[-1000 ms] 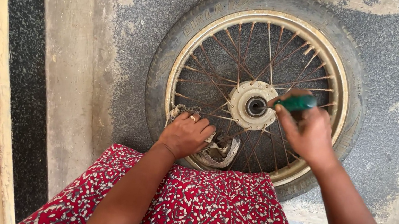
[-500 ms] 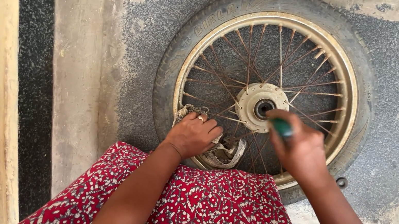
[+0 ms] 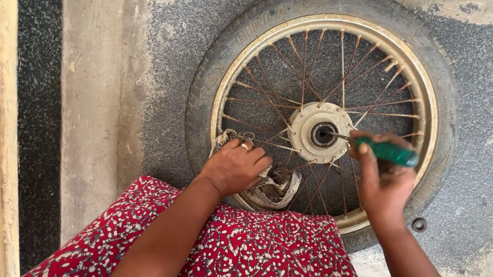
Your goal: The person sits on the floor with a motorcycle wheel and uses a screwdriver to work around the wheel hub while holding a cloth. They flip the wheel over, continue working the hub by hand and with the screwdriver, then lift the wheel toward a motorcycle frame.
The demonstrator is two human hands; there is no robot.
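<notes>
On concrete floor (image 3: 107, 74), left hand (image 3: 234, 168) presses wheel (image 3: 327, 111); right hand (image 3: 381, 183) pinches screwdriver (image 3: 380, 149) in hub (image 3: 322, 133).

Both forearms bare, no sleeves. Left hand (image 3: 234, 168): one ring on a finger. Right hand (image 3: 383, 183): none visible. Lap garment (image 3: 242, 260): red cloth, dense small white-and-dark floral print.

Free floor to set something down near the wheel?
Bare concrete left of the tyre, up to the dark strip, and right of it. Crowded: spokes around the hub, left hand, right hand with screwdriver.
</notes>
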